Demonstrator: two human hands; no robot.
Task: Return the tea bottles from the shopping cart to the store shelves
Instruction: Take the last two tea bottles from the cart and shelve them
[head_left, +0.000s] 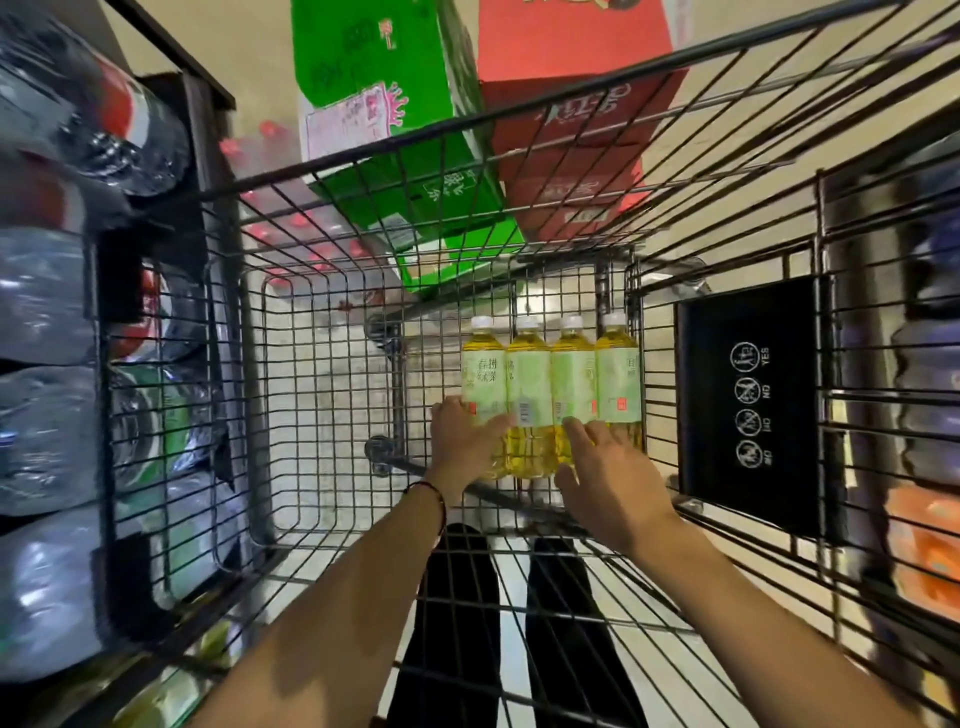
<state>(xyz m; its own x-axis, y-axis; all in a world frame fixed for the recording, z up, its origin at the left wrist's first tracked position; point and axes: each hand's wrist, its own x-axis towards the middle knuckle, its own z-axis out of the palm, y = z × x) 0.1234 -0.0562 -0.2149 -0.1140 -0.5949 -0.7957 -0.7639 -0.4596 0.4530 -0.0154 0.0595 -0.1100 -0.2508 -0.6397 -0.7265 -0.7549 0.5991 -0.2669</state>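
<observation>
Several tea bottles (550, 379) with yellow liquid, pale green labels and white caps lie side by side at the right of the wire shopping cart (311, 395). My left hand (462, 441) grips the lower end of the leftmost bottle (483, 374), thumb across its front and fingers round its left side. My right hand (608, 467) reaches over the bottoms of the two rightmost bottles (597, 379), fingers stretched out and touching them. Both forearms come in over the cart's near edge.
Shelves (47, 312) with shrink-wrapped bottle packs stand close on the left. A green carton (395, 104) and a red carton (571, 104) stand on the floor beyond the cart's far end. A black sign panel (748, 405) hangs on the cart's right side. More goods show at the far right.
</observation>
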